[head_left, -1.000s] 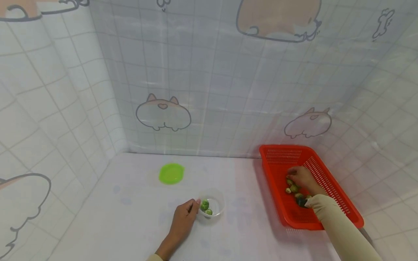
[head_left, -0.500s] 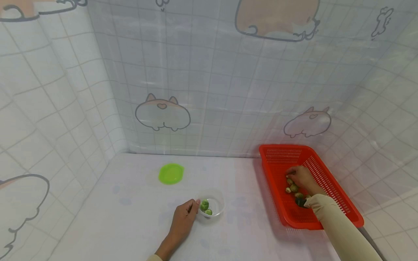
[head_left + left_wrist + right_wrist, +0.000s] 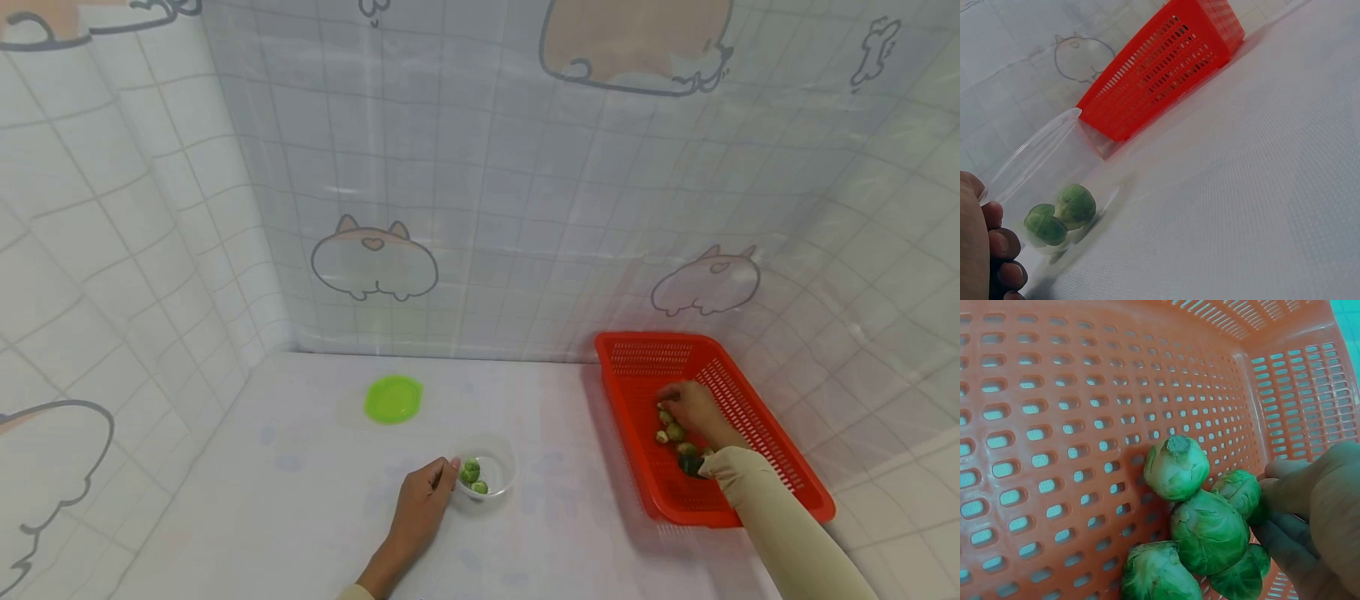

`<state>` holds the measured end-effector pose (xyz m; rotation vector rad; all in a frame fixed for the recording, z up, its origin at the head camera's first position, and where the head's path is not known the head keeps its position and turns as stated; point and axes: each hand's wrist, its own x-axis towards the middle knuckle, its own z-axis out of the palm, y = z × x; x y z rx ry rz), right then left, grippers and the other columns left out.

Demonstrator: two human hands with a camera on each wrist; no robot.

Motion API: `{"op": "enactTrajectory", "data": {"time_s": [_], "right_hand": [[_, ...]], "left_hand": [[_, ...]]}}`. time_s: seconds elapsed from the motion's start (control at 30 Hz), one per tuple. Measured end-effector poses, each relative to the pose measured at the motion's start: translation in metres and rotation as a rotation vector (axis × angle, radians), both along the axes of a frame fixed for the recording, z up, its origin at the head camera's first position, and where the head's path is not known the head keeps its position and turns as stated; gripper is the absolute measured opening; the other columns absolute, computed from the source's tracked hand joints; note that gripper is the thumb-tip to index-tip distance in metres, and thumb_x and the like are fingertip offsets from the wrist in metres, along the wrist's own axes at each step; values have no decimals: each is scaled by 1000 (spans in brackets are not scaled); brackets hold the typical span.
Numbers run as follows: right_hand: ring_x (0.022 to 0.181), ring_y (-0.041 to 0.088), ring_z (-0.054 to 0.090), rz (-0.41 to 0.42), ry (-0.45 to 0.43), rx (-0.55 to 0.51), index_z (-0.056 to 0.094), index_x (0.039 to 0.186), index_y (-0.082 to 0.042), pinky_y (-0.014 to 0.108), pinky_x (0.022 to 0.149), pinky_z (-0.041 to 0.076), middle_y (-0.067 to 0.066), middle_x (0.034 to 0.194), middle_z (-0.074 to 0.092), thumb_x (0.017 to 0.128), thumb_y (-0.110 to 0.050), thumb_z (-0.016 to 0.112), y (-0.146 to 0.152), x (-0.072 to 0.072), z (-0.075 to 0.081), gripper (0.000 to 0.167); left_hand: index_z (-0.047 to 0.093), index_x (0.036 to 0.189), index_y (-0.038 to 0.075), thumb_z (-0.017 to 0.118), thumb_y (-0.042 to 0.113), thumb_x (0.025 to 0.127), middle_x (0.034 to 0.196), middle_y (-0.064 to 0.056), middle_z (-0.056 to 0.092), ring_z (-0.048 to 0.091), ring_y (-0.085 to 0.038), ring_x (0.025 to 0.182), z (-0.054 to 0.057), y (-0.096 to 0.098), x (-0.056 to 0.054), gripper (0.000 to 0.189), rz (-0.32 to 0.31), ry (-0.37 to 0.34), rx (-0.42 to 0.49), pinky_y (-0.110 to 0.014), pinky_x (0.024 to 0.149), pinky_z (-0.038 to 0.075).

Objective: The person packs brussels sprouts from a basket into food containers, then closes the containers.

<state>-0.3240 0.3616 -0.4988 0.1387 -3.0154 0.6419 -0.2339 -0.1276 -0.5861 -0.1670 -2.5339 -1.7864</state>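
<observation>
Left hand (image 3: pixel 422 504) grips clear round plastic bowl (image 3: pixel 498 472); right hand (image 3: pixel 693 408), within red perforated plastic basket (image 3: pixel 628 437), pinches, I think, a round green Brussels sprout (image 3: pixel 1235 489); a slack pinch could drop it.

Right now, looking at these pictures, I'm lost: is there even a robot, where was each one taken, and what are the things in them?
There's no robot, just a person's two bare hands. The wide picture comes from a camera worn on the head, looking forward and down. The two close ones come from a camera on each wrist. On the table are a flat green lid, a clear tub with two sprouts inside, and a red basket with more sprouts. The left hand holds the tub's rim. The right hand is inside the basket, thumb and fingers at a sprout; whether it is really held is partly hidden.
</observation>
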Motion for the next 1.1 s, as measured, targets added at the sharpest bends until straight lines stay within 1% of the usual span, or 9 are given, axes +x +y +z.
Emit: {"op": "enactTrajectory", "data": {"time_s": [0.2, 0.3, 0.43, 0.5, 0.57, 0.7, 0.8, 0.97, 1.1], "right_hand": [[89, 35, 66, -22, 5, -17, 75, 102, 5, 48, 78, 52, 19, 99, 73, 89, 1, 69, 1, 2, 2, 14], [89, 31, 66, -44, 0, -47, 74, 104, 4, 43, 76, 52, 19, 100, 74, 91, -1, 69, 1, 3, 2, 15], [84, 24, 65, -75, -10, -99, 73, 106, 5, 33, 69, 51, 19, 101, 73, 93, -2, 67, 1, 3, 3, 16], [81, 22, 64, -83, -7, -122, 73, 108, 5, 31, 65, 50, 19, 101, 73, 93, -1, 67, 1, 4, 4, 17], [81, 23, 66, -78, 11, -131, 73, 108, 5, 31, 65, 51, 20, 101, 73, 93, 0, 67, -1, 5, 6, 17], [86, 30, 69, -47, 70, -121, 73, 106, 5, 38, 69, 55, 20, 100, 74, 93, 0, 67, -5, 8, 9, 16], [84, 31, 70, -32, 98, -113, 73, 106, 5, 41, 69, 56, 19, 97, 74, 93, -2, 68, -8, 9, 10, 15], [87, 33, 70, -31, 78, -136, 73, 110, 4, 42, 70, 56, 19, 99, 74, 95, -5, 68, -12, 12, 15, 18], [90, 34, 70, -43, 51, -159, 72, 113, 4, 38, 70, 56, 20, 102, 74, 96, -7, 68, -15, 14, 19, 20]], "left_hand": [[55, 70, 21, 52, 53, 102, 59, 9, 45, 42, -8, 55, -1, 0, 0, 45, -3, -6, -10, -23, 51, 34], [55, 71, 21, 51, 54, 102, 59, 8, 46, 43, -8, 56, -1, 0, 0, 45, -6, -10, -13, -23, 51, 34], [56, 72, 20, 51, 53, 102, 60, 8, 47, 43, -9, 56, -1, 0, 1, 45, -9, -20, -22, -24, 51, 35], [55, 72, 20, 51, 52, 103, 60, 8, 47, 44, -9, 56, -1, 0, 1, 45, -9, -23, -25, -24, 51, 36], [55, 72, 20, 51, 52, 103, 60, 8, 47, 44, -9, 56, -1, 0, 1, 44, -9, -24, -24, -24, 51, 36], [55, 71, 20, 51, 52, 103, 59, 7, 45, 43, -9, 55, -1, -1, 1, 45, -9, -16, -19, -24, 51, 36], [55, 71, 20, 51, 53, 102, 59, 8, 46, 43, -8, 55, -2, -1, 1, 46, -9, -9, -14, -24, 51, 36], [55, 71, 21, 50, 53, 103, 59, 8, 47, 43, -8, 55, -2, -1, 0, 46, -8, -1, -16, -23, 51, 35], [55, 71, 21, 50, 54, 102, 60, 8, 47, 43, -9, 56, -3, -1, 0, 46, -4, -2, -25, -23, 51, 35]]}}
